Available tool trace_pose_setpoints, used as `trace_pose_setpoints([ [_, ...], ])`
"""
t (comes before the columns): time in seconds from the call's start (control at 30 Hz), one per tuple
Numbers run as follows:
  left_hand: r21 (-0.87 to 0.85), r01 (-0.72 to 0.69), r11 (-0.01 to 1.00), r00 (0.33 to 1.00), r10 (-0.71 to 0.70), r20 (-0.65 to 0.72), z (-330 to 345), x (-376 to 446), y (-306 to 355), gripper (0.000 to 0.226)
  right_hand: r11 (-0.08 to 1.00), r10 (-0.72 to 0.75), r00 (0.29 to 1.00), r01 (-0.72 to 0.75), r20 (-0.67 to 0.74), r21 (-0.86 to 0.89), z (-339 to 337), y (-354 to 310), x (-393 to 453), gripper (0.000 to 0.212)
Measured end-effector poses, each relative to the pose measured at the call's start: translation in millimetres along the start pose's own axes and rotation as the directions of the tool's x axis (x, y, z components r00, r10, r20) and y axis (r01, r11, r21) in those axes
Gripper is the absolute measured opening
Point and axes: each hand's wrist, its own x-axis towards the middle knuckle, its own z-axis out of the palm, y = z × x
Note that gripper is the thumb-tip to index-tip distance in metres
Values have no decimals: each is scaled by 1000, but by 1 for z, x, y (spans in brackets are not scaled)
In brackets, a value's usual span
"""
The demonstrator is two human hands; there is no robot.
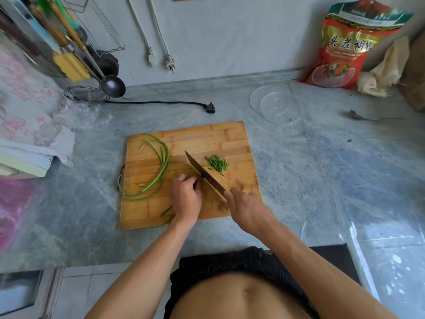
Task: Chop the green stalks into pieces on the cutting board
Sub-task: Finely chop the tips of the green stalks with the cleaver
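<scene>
Head view, knife (202,173) mid-board, stalks (158,166) overhanging left edge

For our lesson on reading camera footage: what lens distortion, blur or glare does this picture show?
Head view: wide-angle bending curves the counter edges and wall; the left-edge cloth is blurred; soft daylight, faint shadows; the board, knife and stalks are sharp.

One board (207,134) lies on the worktop (299,180), with one knife (204,174) and two hands, left (186,199) and right (247,210). About four long stalks (164,162) curl by the board's left edge; one heap of pieces (217,163) sits near its middle, too many to count. Two clear bowls (276,107), one spoon (368,117) and one red bag (345,47) lie toward the worktop's far right corner. Three plugs show: one black (210,108), two white (161,61).
</scene>
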Motion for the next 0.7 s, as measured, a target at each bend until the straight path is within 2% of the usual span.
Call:
trace_pose_setpoints([
  [0.1, -2, -22, 1000, 1000, 22, -9, 0, 0, -1, 15, 999, 4, 1000, -4, 0, -46, 2, -8, 1, 40],
  [0.23, -29, -26, 999, 999, 25, -33, 2, 1, -1, 33, 998, 1, 1000, 0, 15, -63, 3, -12, -1, 38],
  [0.53, -47, -14, 999, 996, 10, -91, 7, -1, -1, 27, 984, -18, 1000, 17, -5, -175, -11, -1, -25, 37],
  [0.7, -65, -33, 997, 995, 27, -92, 8, -5, -3, 30, 988, 13, 1000, -9, 26, -153, -14, -3, -31, 34],
])
